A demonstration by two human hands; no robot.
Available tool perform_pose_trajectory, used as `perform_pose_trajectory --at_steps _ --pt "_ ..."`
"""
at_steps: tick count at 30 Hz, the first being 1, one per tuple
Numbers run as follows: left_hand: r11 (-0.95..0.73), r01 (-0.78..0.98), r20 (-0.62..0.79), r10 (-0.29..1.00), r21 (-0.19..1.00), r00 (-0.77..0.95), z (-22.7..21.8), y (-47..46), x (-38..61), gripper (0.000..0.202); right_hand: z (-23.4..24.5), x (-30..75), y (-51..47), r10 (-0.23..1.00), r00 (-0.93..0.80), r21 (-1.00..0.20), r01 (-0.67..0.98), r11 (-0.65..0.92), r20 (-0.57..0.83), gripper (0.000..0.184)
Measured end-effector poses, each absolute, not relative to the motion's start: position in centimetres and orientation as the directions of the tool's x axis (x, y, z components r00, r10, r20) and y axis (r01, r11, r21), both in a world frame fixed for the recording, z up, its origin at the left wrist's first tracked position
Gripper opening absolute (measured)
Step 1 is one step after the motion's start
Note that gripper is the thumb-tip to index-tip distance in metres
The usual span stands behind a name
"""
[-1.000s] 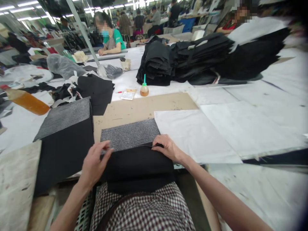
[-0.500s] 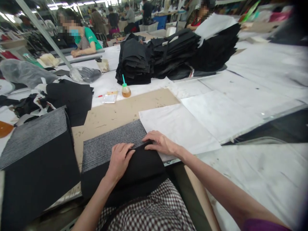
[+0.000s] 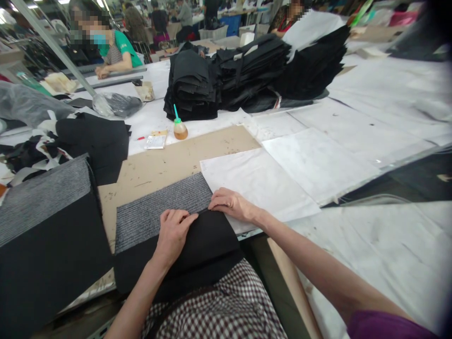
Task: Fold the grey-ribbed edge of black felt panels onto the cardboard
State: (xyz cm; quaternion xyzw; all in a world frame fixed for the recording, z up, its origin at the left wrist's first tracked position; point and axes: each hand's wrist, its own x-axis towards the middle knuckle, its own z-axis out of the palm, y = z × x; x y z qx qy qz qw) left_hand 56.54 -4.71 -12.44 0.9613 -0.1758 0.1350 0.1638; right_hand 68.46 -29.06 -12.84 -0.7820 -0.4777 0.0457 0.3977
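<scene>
A black fabric piece (image 3: pixel 208 247) lies over the near part of a grey ribbed fabric piece (image 3: pixel 158 212) on a brown cardboard sheet (image 3: pixel 176 160). My left hand (image 3: pixel 173 233) rests flat on the black piece, fingertips at its upper edge. My right hand (image 3: pixel 231 205) pinches that same edge at its right end, beside a white paper sheet (image 3: pixel 261 183). The black piece hangs over the table edge onto my checked lap.
A stack of grey and black pieces (image 3: pixel 45 221) lies at the left. A small glue bottle (image 3: pixel 179 129) stands behind the cardboard. Piles of black fabric (image 3: pixel 247 75) fill the far middle. Other people work at the back, one in a green shirt (image 3: pixel 122 49).
My left hand slid right from the black piece's left end to its middle. The view swung so everything shifted left. My right hand stayed on the edge.
</scene>
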Motion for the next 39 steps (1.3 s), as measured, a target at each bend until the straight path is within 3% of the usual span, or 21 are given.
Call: perform_pose_trajectory --at_steps 11,17,23,30,35,39 --pt "-0.900 -0.423 0.271 -0.383 0.104 0.883 -11.6 -5.3 56.4 0.027 -12.4 68.5 -29.2 0.886 0.367 -0.343 0.902 -0.263 0.285 0.020" --pt "-0.898 -0.435 0.262 -0.404 0.070 0.876 -11.1 -5.4 56.2 0.029 -12.5 68.2 -30.5 0.885 0.350 -0.383 0.897 -0.222 0.307 0.026" --pt "-0.894 -0.443 0.283 -0.408 0.070 0.868 -11.2 -5.2 56.1 0.028 -12.4 68.0 -32.7 0.835 0.448 -0.428 0.854 -0.294 0.321 0.034" --pt "-0.893 -0.445 0.294 -0.406 0.074 0.865 -11.6 -5.0 56.0 0.027 -9.8 63.1 -28.5 0.558 0.726 -0.403 0.688 -0.603 0.403 0.036" --pt "-0.887 -0.436 0.301 -0.378 0.152 0.875 -12.3 -3.5 55.9 0.028 -12.4 59.1 -24.7 0.617 0.735 -0.304 0.678 -0.669 0.281 0.042" --pt "-0.873 -0.429 0.303 -0.354 0.232 0.885 -12.7 -0.7 55.1 0.027 -13.4 58.9 -24.8 0.641 0.720 -0.274 0.694 -0.666 0.267 0.050"
